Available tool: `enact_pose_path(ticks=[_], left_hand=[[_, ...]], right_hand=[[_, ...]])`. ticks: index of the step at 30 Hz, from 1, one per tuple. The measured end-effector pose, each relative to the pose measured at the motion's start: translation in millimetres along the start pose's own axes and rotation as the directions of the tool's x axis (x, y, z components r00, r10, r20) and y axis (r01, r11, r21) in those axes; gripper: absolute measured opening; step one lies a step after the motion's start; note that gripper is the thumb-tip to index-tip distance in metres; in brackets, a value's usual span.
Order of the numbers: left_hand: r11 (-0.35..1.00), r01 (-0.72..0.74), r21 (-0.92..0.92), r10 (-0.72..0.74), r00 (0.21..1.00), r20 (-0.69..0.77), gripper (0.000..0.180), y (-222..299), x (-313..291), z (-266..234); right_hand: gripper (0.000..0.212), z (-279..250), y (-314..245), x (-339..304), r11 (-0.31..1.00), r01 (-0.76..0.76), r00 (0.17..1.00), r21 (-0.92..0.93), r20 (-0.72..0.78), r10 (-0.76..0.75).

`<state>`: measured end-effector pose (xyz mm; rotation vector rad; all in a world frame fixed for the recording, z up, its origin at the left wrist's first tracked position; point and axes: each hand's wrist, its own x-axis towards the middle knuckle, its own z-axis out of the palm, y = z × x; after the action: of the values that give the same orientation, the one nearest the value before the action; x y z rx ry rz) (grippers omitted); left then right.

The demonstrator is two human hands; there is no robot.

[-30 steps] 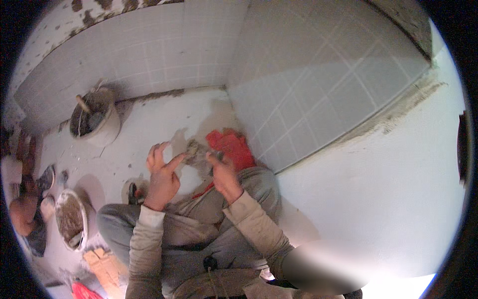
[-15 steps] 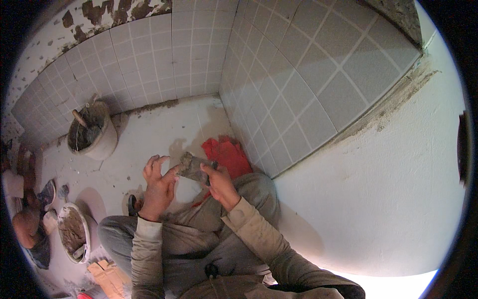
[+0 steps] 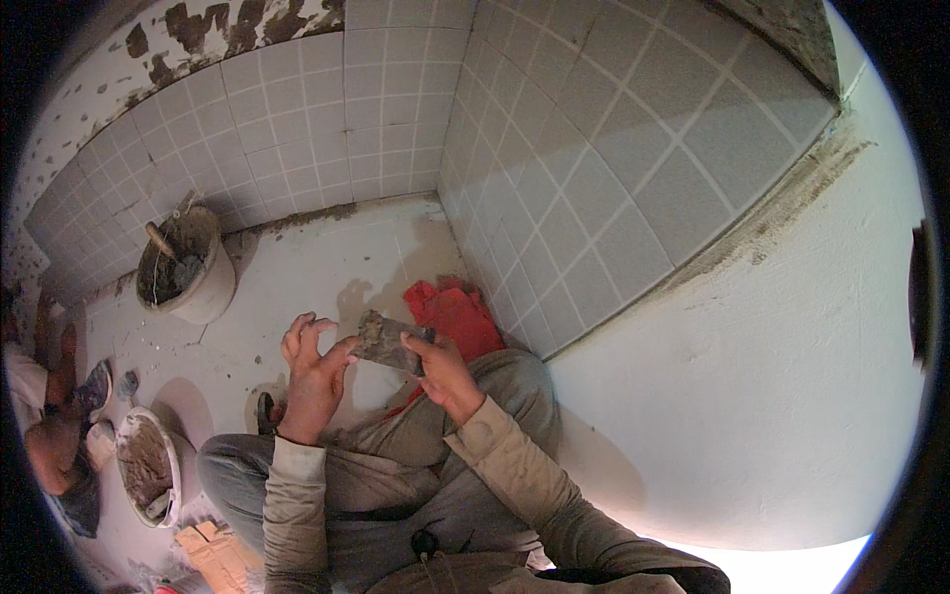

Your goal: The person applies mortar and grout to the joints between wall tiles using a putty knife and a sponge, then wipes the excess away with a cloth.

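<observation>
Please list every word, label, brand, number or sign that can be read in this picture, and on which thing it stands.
There are none to read.
No lettering can be made out on the flat scraper in the right hand, the far bucket, the near bucket, the red cloth or wall tiles.
On the tan sheet, any print is too small to read.

Two hands (image 3: 315, 388) (image 3: 451, 378), one scraper (image 3: 384, 343) between the fingers (image 3: 341, 353), one red cloth (image 3: 453, 315) just beyond them; two buckets (image 3: 216, 295) (image 3: 176, 485) left of the fingers, one other person (image 3: 51, 441) farther left.
</observation>
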<state>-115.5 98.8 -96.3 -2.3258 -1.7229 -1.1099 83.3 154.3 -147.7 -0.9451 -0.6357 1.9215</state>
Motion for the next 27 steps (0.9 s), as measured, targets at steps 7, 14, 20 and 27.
enact_pose_path(ticks=[7, 14, 20, 27], left_hand=[[1.000, -0.023, 0.016, 0.024, 1.000, -0.010, 0.024, -3.4, -1.8, 5.7], [0.995, -0.051, 0.088, 0.041, 0.994, 0.103, 0.023, 0.4, 3.1, 2.8], [0.854, 0.105, -0.509, -0.145, 0.989, -0.039, 0.020, 18.3, 43.2, -8.7], [-0.379, 0.153, -0.913, -0.133, 0.967, 0.218, 0.065, 112.6, 272.3, -3.6]], right_hand=[[0.019, -4.8, 7.1, 1.1, 0.999, -0.023, 0.998, 0.040, -0.060, 0.026], [0.018, -14.2, 18.8, 15.5, 0.996, -0.085, 0.983, -0.013, -0.165, 0.082], [0.022, -4.3, 5.3, 17.3, 1.000, 0.008, 0.933, -0.006, -0.360, -0.009], [0.025, -1.4, 4.2, 14.4, 0.997, -0.074, 0.947, -0.022, -0.315, 0.063]])
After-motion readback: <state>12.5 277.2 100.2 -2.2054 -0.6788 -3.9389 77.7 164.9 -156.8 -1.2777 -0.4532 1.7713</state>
